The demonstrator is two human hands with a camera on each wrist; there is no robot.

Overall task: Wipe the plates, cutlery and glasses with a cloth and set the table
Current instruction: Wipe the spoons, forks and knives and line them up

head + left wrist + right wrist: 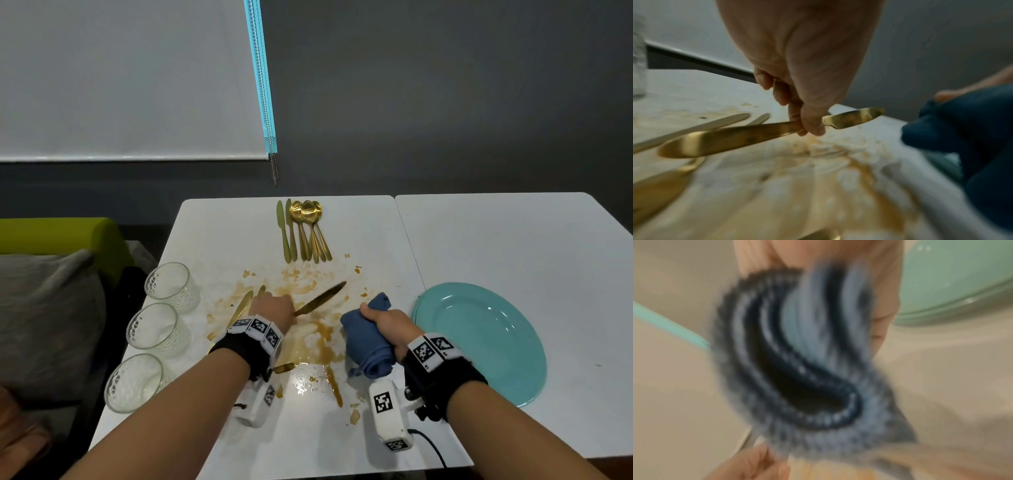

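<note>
Three glasses (161,329) are standing in a row along the table's (496,240) left edge, blocking any reach from that side. Gold cutlery (303,231) is lying bunched at the far edge, and two more gold pieces (245,305) are lying just beside the left hand (272,308). A brown spill (315,329) is covering the middle between the hands. The teal plate (486,342) is filling the near right; beyond it the right-hand tabletop is lying bare.
</note>
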